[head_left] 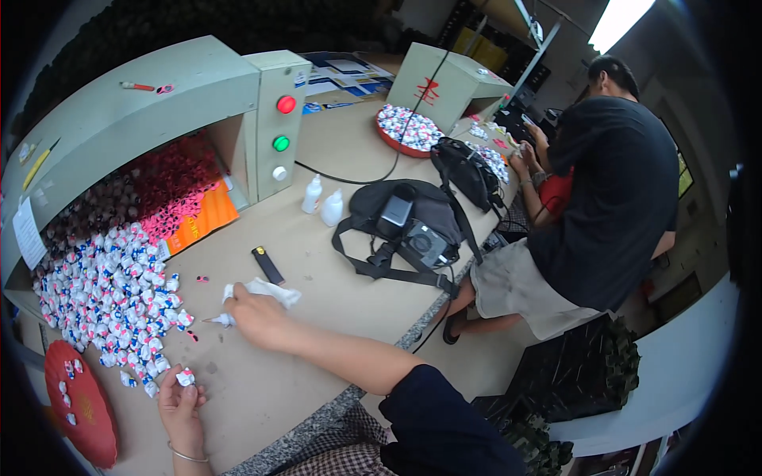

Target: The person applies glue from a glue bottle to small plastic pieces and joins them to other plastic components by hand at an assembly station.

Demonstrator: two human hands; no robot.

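Dark sleeve (444, 420) at the lower edge leads up to the right hand (255, 317), which lies on the brown table (341, 317). Its fingers are closed on a crumpled white cloth (270, 292). Left hand (181, 408), with a bangle at the wrist, pinches one small white wrapped piece (186, 377) between its fingertips, just beside the heap of wrapped pieces (111, 293) spilling from the grey-green machine (143, 111). Red tray (75, 404) sits left of that hand. Black lighter (268, 265) lies near the cloth. Another person (603, 190) sits well apart at the table's far end.
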